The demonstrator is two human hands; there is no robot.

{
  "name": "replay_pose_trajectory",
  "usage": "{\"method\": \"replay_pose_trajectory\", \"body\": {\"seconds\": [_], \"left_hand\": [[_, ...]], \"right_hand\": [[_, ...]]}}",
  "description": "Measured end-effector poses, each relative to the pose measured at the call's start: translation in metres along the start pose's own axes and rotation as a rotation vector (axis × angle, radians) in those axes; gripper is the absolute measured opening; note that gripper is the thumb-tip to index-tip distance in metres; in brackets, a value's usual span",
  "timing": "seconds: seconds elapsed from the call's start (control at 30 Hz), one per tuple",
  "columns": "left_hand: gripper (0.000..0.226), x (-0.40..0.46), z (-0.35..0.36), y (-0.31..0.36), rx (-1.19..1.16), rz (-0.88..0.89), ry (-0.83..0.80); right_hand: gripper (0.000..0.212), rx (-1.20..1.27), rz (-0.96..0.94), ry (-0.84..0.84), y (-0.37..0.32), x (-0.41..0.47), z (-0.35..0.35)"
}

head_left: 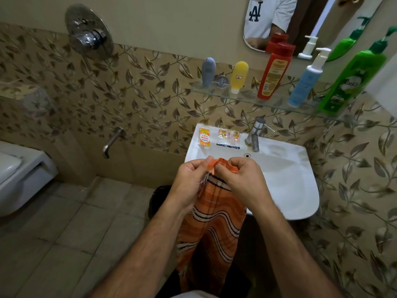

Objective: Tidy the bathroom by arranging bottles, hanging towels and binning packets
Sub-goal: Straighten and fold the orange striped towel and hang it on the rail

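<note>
The orange towel (211,216) is pinched at its top edge by the left hand (189,181) and right hand (242,179); hanging is underway, and a rail, unseen here, must be found.

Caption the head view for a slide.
Both hands pinch an orange striped towel over the sink; packets unbinned.

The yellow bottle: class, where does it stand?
Head view: yellow bottle stands cap-down on the glass shelf, between the grey bottle and red bottle.
</note>
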State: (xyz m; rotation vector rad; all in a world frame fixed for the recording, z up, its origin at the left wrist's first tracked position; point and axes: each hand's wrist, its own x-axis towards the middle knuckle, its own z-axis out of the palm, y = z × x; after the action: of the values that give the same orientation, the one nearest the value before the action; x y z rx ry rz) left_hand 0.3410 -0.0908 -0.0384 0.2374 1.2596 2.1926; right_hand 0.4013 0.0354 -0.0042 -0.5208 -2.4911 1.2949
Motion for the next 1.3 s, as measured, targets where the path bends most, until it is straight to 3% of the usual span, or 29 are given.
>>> {"method": "replay_pose_trajectory", "body": {"seconds": [0.13, 0.2, 0.3, 0.5, 0.67, 0.9, 1.03, 1.23, 1.3], "left_hand": [[0.052, -0.002, 0.001, 0.007, 0.106, 0.031, 0.011], [0.058, -0.003, -0.002, 0.012, 0.122, 0.062, -0.075], [0.048, -0.004, -0.008, 0.016, 0.125, 0.077, -0.205], [0.022, -0.003, -0.008, 0.015, 0.219, 0.119, -0.069], [0.019, -0.002, -0.010, 0.018, 0.196, 0.127, 0.004], [0.017, -0.001, -0.014, 0.022, 0.092, 0.068, -0.027], [0.010, 0.001, -0.014, 0.031, 0.176, 0.087, -0.046], [0.011, 0.006, -0.011, 0.046, 0.362, 0.072, -0.158], [0.005, 0.006, -0.010, 0.051, 0.438, 0.070, -0.217]], "right_hand": [[0.038, 0.049, 0.021, -0.026, -0.002, 0.000, 0.000], [0.037, 0.069, 0.028, -0.026, -0.002, 0.000, 0.001], [0.037, 0.080, 0.027, -0.018, -0.001, 0.001, 0.000], [0.036, 0.146, 0.003, -0.079, -0.003, 0.000, 0.002], [0.035, 0.267, -0.007, -0.142, 0.000, -0.002, 0.006], [0.033, 0.435, -0.013, -0.288, 0.005, -0.004, 0.008], [0.022, 0.400, -0.055, -0.277, 0.009, 0.000, 0.002], [0.013, 0.616, -0.098, -0.320, 0.012, 0.006, -0.007], [0.019, 0.651, -0.102, -0.317, 0.015, 0.007, -0.006]]}}
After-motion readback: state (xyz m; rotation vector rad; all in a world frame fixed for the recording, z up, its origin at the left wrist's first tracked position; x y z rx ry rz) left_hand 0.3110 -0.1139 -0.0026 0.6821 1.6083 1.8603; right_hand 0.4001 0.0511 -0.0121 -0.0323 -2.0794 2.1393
